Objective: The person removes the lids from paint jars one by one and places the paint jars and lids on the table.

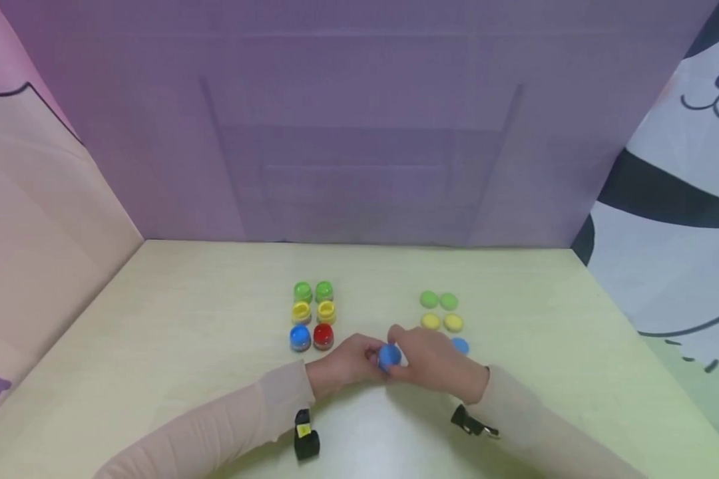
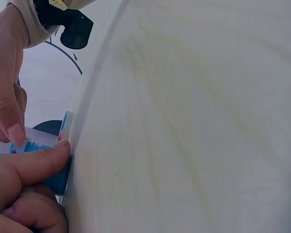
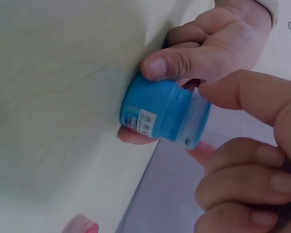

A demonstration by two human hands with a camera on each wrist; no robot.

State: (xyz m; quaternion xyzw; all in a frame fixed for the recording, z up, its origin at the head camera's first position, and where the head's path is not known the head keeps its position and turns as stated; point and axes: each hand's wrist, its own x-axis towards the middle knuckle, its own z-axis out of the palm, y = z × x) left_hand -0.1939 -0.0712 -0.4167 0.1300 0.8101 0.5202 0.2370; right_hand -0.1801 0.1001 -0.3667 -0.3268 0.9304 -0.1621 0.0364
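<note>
Near the front middle of the table, both hands are on a small blue jar point(image 1: 389, 358). My left hand point(image 1: 346, 361) holds the jar's body point(image 3: 150, 104), its thumb on one side and fingers on the other. A white printed label point(image 3: 146, 122) shows on the jar's side. At the jar's mouth is a translucent blue lid point(image 3: 198, 121). My right hand point(image 1: 434, 359) pinches this lid by its rim between thumb and index finger, the other fingers curled in. In the left wrist view the jar point(image 2: 58, 182) is partly hidden behind the left thumb.
Left of the hands stand green jars point(image 1: 302, 291), yellow jars point(image 1: 326, 311), a blue jar point(image 1: 300, 338) and a red jar point(image 1: 323, 336) in rows. Behind the right hand lie green lids point(image 1: 449, 301), yellow lids point(image 1: 453, 322) and a partly covered blue lid point(image 1: 460, 345).
</note>
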